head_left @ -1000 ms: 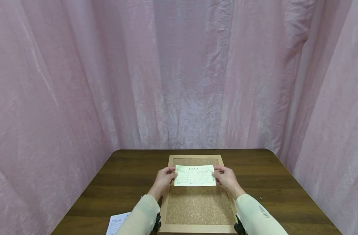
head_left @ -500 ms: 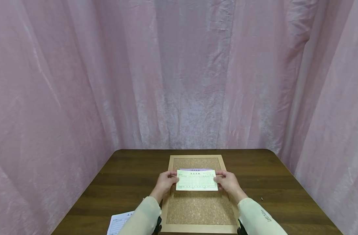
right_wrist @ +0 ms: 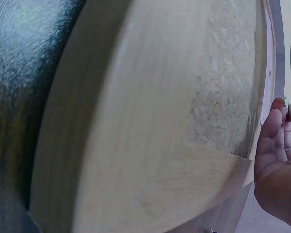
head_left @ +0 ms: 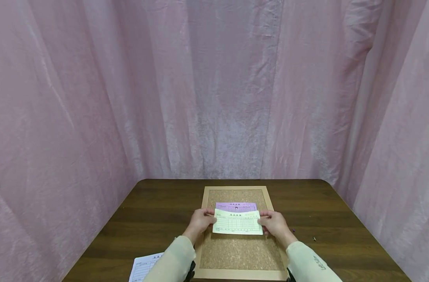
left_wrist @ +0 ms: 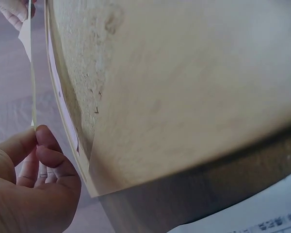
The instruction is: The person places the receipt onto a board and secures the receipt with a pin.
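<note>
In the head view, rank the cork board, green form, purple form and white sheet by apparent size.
1. Wood-framed cork board
2. Pale green printed form
3. Purple printed form and white printed sheet: both partly hidden, so unranked.

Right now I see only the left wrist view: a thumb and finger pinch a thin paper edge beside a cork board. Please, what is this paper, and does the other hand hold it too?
Observer: It is a pale green form with a printed table. The left hand pinches its left edge and the right hand holds its right edge.
Operator: Is something under the paper?
Observer: Yes. A purple form lies on the cork board, and its top strip shows beyond the green one.
Operator: Are there other papers on the table?
Observer: One white printed sheet lies on the table, left of the board's frame, partly behind the left sleeve.
</note>
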`<state>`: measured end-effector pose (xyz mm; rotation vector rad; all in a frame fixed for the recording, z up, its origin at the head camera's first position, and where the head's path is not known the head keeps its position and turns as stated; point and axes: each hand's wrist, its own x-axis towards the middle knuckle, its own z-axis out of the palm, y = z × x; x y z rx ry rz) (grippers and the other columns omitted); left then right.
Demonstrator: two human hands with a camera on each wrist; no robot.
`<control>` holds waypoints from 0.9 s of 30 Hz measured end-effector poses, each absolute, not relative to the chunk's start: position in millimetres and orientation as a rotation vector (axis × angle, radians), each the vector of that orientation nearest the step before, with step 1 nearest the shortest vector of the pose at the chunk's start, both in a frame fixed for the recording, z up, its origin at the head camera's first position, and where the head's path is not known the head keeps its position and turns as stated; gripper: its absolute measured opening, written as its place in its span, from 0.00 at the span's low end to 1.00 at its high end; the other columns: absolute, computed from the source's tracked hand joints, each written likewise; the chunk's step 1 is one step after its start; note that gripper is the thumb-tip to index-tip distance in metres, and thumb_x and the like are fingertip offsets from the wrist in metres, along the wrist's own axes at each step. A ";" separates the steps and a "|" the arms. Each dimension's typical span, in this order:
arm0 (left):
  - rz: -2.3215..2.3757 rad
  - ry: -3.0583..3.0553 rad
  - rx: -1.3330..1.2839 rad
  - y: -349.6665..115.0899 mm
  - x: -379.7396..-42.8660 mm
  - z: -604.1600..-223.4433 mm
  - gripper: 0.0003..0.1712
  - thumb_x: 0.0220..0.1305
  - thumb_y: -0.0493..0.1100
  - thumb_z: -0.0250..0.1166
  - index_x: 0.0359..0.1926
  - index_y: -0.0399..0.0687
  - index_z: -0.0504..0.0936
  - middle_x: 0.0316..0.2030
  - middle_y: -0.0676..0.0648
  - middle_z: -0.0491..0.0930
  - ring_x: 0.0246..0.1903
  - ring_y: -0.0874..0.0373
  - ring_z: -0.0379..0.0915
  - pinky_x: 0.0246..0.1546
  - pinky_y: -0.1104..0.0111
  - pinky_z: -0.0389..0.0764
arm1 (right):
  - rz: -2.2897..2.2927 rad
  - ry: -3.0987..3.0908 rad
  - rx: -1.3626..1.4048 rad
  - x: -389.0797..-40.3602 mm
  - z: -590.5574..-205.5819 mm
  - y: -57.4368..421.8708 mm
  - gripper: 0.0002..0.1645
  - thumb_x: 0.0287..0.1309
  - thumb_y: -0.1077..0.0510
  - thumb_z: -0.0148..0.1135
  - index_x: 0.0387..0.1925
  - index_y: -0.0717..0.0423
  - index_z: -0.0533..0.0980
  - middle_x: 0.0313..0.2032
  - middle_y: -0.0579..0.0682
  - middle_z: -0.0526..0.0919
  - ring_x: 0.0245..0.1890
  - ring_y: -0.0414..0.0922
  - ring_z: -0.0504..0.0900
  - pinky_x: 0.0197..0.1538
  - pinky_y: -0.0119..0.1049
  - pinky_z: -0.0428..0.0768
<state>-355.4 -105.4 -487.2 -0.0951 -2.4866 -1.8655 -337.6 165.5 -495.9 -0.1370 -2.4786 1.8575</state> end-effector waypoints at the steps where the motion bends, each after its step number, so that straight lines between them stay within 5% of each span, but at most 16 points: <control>1: -1.854 -2.496 -0.087 -105.0 -355.3 -487.4 0.09 0.53 0.22 0.65 0.38 0.26 0.81 0.26 0.47 0.78 0.24 0.59 0.73 0.27 0.66 0.79 | 1.856 -2.477 -0.136 -337.8 -496.7 165.2 0.14 0.57 0.70 0.61 0.47 0.70 0.79 0.25 0.49 0.81 0.20 0.41 0.77 0.23 0.33 0.75; 27: -1.694 -2.688 0.014 -100.2 -354.3 -491.3 0.16 0.47 0.22 0.65 0.40 0.34 0.80 0.19 0.48 0.76 0.19 0.58 0.73 0.17 0.73 0.66 | 1.808 -2.528 -0.149 -341.4 -504.5 165.5 0.15 0.55 0.71 0.62 0.46 0.72 0.78 0.24 0.51 0.81 0.18 0.41 0.75 0.21 0.32 0.76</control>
